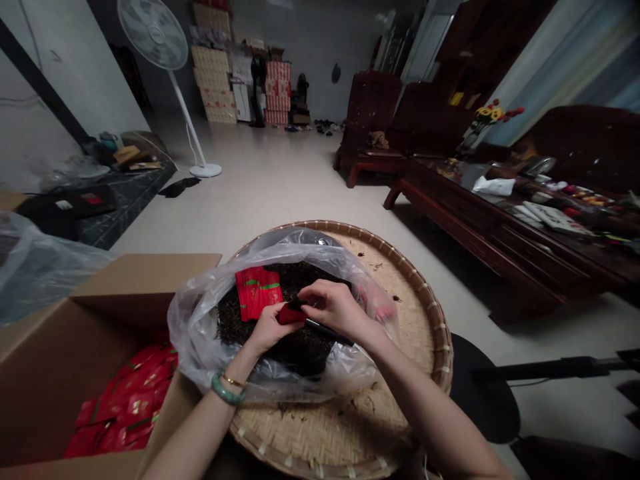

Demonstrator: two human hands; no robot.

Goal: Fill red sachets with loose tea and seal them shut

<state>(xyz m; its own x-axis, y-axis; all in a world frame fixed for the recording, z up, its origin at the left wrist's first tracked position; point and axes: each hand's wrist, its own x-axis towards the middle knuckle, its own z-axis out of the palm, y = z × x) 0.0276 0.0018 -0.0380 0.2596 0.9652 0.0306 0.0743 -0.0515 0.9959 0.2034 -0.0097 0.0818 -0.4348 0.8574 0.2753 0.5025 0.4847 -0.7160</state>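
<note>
A clear plastic bag (200, 320) full of dark loose tea (300, 347) lies open on a round woven bamboo tray (420, 320). My left hand (267, 328) is closed on a small red packet (291, 313) above the tea. My right hand (334, 307) pinches the packet's top from the right, and a dark handle-like tool (323, 329) shows beneath it. A small stack of red packets with green bands (257, 292) rests on the tea just left of my hands. A green bangle sits on my left wrist.
An open cardboard box (45, 360) at the left holds several red packets (125, 407). Another plastic bag (30, 267) bulges at the far left. A dark wooden table (500, 233) stands right, a round black stool (490, 393) beside the tray, a white fan (165, 40) and stacked boxes behind.
</note>
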